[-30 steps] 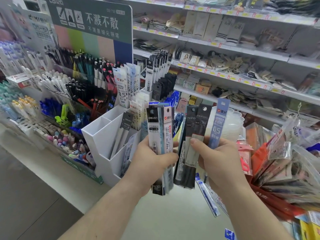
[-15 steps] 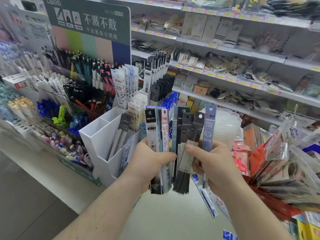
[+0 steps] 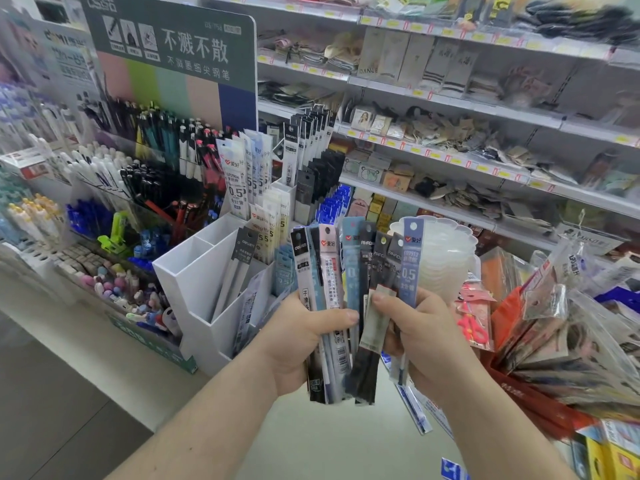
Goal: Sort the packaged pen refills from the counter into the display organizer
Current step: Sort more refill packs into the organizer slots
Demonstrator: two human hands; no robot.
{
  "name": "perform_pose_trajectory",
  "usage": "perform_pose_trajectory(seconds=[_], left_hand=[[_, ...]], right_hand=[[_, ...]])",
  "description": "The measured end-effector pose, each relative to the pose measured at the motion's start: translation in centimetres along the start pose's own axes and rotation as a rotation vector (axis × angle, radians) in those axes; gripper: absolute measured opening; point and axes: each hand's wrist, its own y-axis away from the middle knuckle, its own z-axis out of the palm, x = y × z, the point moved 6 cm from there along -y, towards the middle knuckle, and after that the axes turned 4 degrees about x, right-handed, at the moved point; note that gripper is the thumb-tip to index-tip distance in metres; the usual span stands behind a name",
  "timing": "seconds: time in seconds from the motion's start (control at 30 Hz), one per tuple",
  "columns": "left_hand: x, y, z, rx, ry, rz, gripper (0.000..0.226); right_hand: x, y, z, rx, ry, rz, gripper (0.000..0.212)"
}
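The refill packs are split into two fans held upright in front of the white organizer (image 3: 194, 271), above the counter (image 3: 311, 445). The left fan (image 3: 320, 306) holds grey, black and pink packs; the right fan (image 3: 379, 289) holds blue and dark packs. Compared with one second ago, the two fans have closed together and now stand just beside each other, edges nearly touching. The tall blue pack (image 3: 412, 258), previously raised clear of the rest, has dropped level with its neighbours. The left hand (image 3: 304, 344) grips its fan with fingers curled round it. The right hand (image 3: 426, 341) grips its fan, thumb pressed on a grey pack. No pack has entered a compartment during this interval; the hands are judged to be comparing labels before placement. More refills lie on the counter below.
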Motion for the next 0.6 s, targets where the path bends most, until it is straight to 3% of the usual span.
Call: perform_pose_trajectory(seconds=[0.3,0.47,0.6], left_hand=[[0.7,0.0,-1.1,0.137,-0.015,0.050,0.037],[0.2,0.2,-0.9,0.154,-0.023,0.015,0.055],[0.6,0.6,-0.6,0.229,-0.152,0.080,0.051]], right_hand=[[-1.1,0.9,-1.1,0.036,-0.086,0.009,0.009],[-2.4,1.8,-1.3,0.111,0.108,-0.227,0.022],[-2.7,2.2,-1.4,0.183,0.312,-0.365,0.012]])
